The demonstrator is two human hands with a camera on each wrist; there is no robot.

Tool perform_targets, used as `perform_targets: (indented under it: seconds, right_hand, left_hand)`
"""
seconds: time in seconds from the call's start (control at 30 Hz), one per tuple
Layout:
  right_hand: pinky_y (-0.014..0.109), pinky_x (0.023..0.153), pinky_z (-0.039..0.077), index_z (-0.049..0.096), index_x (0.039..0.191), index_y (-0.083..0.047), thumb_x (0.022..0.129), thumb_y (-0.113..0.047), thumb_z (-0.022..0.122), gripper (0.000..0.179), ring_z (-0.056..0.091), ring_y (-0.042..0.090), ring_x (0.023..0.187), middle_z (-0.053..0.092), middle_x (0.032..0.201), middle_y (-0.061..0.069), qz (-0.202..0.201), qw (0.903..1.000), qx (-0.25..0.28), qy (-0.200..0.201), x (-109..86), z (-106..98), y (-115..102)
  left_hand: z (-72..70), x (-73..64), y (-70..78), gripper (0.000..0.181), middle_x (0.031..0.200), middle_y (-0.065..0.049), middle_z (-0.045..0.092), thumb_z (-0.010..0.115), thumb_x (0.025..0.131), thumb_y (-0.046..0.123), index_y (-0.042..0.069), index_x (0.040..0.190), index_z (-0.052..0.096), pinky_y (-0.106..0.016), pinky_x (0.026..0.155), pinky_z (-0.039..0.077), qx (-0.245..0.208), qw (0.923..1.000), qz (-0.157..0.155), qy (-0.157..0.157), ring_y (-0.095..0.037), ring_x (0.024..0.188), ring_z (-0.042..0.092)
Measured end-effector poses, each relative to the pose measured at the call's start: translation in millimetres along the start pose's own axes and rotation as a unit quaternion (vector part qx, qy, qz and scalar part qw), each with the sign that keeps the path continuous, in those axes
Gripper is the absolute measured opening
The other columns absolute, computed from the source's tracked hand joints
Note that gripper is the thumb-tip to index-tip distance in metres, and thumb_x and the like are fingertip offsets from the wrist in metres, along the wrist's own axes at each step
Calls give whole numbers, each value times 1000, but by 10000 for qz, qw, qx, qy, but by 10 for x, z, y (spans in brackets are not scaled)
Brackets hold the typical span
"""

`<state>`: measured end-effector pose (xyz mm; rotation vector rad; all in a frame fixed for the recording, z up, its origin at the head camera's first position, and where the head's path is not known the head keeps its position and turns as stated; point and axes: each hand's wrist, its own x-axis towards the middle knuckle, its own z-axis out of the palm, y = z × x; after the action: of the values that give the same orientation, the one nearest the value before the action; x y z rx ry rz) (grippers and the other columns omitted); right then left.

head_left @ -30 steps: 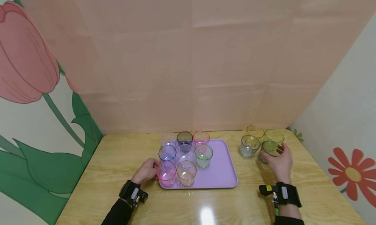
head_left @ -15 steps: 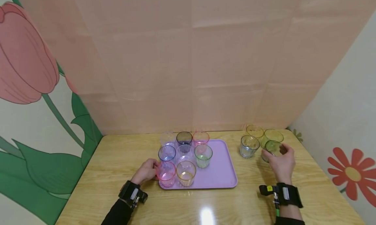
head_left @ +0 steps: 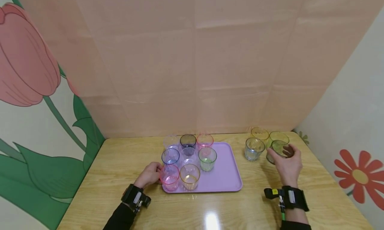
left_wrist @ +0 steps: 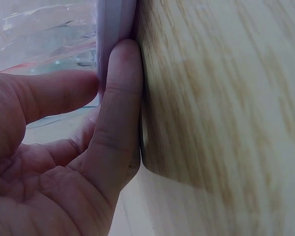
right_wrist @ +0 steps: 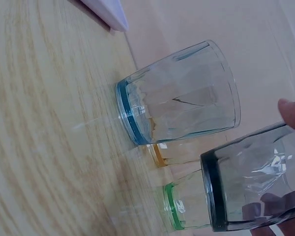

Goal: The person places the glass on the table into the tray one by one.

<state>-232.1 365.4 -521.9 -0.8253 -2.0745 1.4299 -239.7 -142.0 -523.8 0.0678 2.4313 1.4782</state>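
Observation:
My left hand pinches the left edge of a lilac tray; the left wrist view has the thumb at the rim and a finger under it. Closest to that hand stands a pink glass. On the right, my right hand holds a dark grey glass by its sides, its base raised off the table in the right wrist view. Beside it stand a bluish glass, an amber glass and a green-tinted glass.
Several tinted glasses fill the tray's left and middle, among them a smoky one, a blue one, a green one and an amber one. A paper-covered wall rises behind the wooden table.
The dark grey glass in my right hand has shifted a little to the right and come up off the table. My left hand stays at the tray's edge.

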Motion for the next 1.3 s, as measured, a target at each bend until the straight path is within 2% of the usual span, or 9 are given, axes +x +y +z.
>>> perform_targets:
  seconds: [0.17, 0.3, 0.63, 0.83, 0.97, 1.2, 1.3]
  right_hand:
    - [34, 102, 46, 36, 154, -20, 77, -48, 86, 96, 46, 25, 129, 48, 145, 9, -36, 9999, 112, 72, -10, 4, -17]
    - [24, 90, 45, 40, 151, -21, 76, -46, 87, 92, 46, 20, 122, 49, 136, 3, -95, 9995, 281, 128, -26, 5, -15]
    - [10, 78, 49, 44, 147, -19, 76, -38, 88, 85, 53, 15, 114, 50, 126, -5, -11, 9973, 713, -177, -83, 24, -139]
    - [6, 73, 53, 47, 140, -19, 75, -25, 91, 79, 58, 16, 112, 54, 126, -4, 22, 9898, 1405, -251, -141, 14, -227]
    - [7, 77, 53, 48, 138, -17, 77, -18, 89, 74, 60, 15, 110, 59, 124, -2, -265, 9858, 1625, -345, -204, 15, -291]
    - [8, 79, 54, 47, 138, -14, 78, -7, 87, 73, 59, 17, 111, 59, 125, 1, -669, 9783, 1878, -564, -326, 72, -405]
    - [8, 79, 54, 47, 139, -12, 78, -7, 87, 73, 57, 15, 111, 57, 126, 1, -856, 9803, 1667, -620, -379, 116, -448]
  left_hand:
    - [-5, 3, -14, 21, 79, -10, 56, 50, 77, -19, -7, 92, 60, -29, 54, 61, -23, 9999, 162, 39, -18, 64, 57]
    - [-6, -8, -17, 20, 78, -10, 56, 52, 76, -18, -8, 92, 60, -29, 54, 61, -24, 9997, 242, 27, -17, 64, 57]
    - [-4, -4, -11, 17, 78, -10, 56, 53, 80, -18, -7, 91, 59, -29, 54, 61, -82, 9998, 167, 19, -18, 64, 57]
    - [-3, -7, -9, 19, 80, -11, 56, 51, 80, -19, -7, 92, 60, -30, 55, 61, -14, 10000, 93, 22, -19, 66, 58]
    - [-2, -10, -4, 18, 79, -11, 56, 51, 80, -19, -8, 92, 59, -31, 54, 62, -129, 9999, 102, -1, -18, 65, 58]
    - [-8, -4, -4, 21, 80, -11, 55, 49, 79, -20, -8, 93, 59, -31, 55, 62, -155, 9998, 100, -43, -19, 66, 58]
    - [-5, -4, -16, 22, 81, -11, 54, 48, 79, -20, -8, 93, 59, -32, 55, 62, -177, 9998, 94, -45, -19, 66, 58]
